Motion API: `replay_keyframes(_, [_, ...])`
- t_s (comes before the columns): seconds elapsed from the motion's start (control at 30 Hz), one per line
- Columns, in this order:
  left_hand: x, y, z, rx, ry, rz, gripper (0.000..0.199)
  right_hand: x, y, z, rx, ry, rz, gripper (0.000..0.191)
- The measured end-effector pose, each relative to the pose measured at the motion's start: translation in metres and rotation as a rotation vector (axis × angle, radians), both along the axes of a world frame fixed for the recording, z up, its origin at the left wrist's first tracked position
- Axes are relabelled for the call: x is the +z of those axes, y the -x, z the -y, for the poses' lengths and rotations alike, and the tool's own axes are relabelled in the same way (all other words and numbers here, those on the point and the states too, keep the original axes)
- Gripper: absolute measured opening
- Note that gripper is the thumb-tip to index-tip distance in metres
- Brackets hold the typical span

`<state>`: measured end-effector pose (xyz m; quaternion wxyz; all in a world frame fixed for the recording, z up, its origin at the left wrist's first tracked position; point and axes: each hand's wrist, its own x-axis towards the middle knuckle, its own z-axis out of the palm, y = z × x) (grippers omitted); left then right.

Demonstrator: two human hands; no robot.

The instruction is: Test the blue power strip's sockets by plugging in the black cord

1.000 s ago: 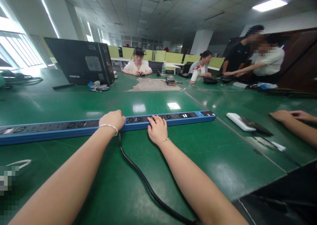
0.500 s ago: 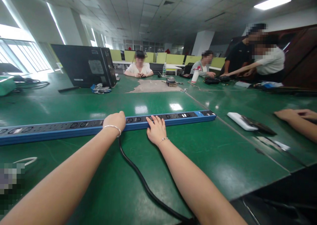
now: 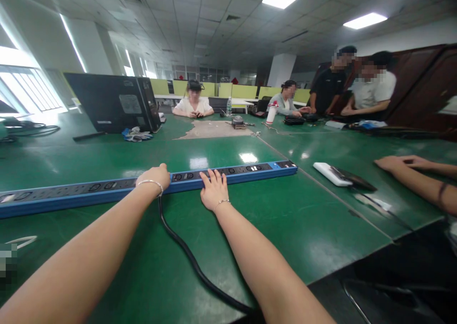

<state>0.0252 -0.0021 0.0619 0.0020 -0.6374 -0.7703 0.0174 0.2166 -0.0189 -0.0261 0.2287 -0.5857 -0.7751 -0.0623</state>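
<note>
A long blue power strip point(image 3: 250, 172) with a black face and rows of sockets lies across the green table point(image 3: 285, 229). My left hand point(image 3: 155, 177) is closed in a fist on the strip, near its middle. From under that hand a black power cord point(image 3: 185, 252) runs down toward the table's near edge. Its upper end is hidden in my fingers, so the plug does not show. To the right, my right hand point(image 3: 214, 190) rests with spread fingers on the strip's top and front edge, holding nothing.
A black computer case point(image 3: 117, 103) stands at the far left, with gloves point(image 3: 137, 134) beside it. A white power bank-like block point(image 3: 332, 174) and another person's hands point(image 3: 403, 163) are on the right. Several people sit or stand beyond the table.
The view has turned a little to the right, so everything sits further left. Both my hands keep their places on the strip. A standing person in white has drawn back an outstretched arm.
</note>
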Motion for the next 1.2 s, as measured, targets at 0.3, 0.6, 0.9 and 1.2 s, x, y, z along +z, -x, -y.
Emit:
replay_keyframes(0.3, [0.013, -0.013, 0.013, 0.048, -0.068, 0.022, 0.039, -0.002, 0.002, -0.002, -0.002, -0.014, -0.019, 0.056])
replay_keyframes(0.6, [0.111, 0.011, 0.015, 0.014, -0.345, -0.001, 0.04, -0.002, 0.0, -0.004, -0.001, -0.035, -0.006, 0.055])
replay_keyframes(0.9, [0.068, 0.122, 0.039, 0.203, -0.113, -0.029, 0.04, -0.005, 0.0, -0.006, 0.006, -0.068, -0.011, 0.056])
replay_keyframes(1.2, [0.013, 0.125, 0.023, 0.168, -0.022, -0.038, 0.041, -0.006, 0.001, -0.007, 0.003, -0.073, -0.026, 0.055])
